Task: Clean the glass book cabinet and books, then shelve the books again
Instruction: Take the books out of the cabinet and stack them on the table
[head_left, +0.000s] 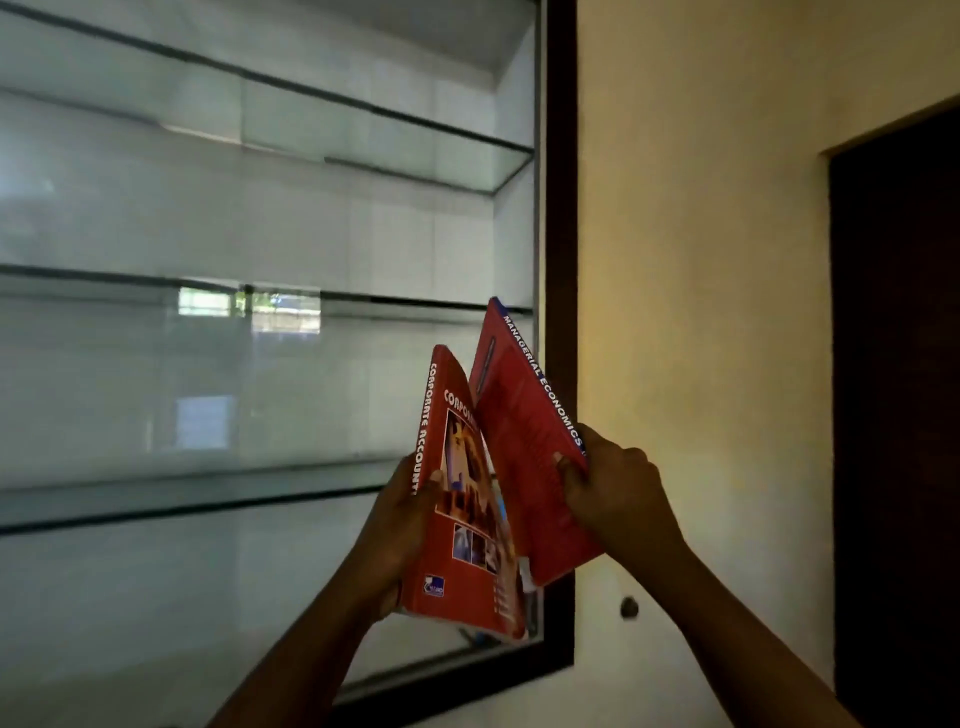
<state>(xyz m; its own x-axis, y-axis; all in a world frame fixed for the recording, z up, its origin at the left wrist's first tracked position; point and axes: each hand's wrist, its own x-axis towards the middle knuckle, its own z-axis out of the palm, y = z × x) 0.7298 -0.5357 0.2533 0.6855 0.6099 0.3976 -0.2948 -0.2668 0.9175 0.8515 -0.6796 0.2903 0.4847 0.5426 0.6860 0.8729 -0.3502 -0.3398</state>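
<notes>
A red Corporate Accounting book (462, 519) and a red Managerial Economics book (524, 441) are held up side by side in front of the lower right part of the glass cabinet, both roughly upright. They are close together at their lower ends and spread slightly apart toward the top. The Managerial Economics book overlaps the other's front cover. The left hand (400, 525) grips the Corporate Accounting book along its spine, thumb on the cover. The right hand (618, 488) clamps the spine edge of the Managerial Economics book, fingers curled round it. Behind them the cabinet's dark wooden frame (560, 208) encloses bare glass shelves (156, 499) stacked one above another, with window reflections on the glass. To the right is a cream wall (701, 260) with a small dark knob (629, 607), and farther right a dark door (904, 364).
</notes>
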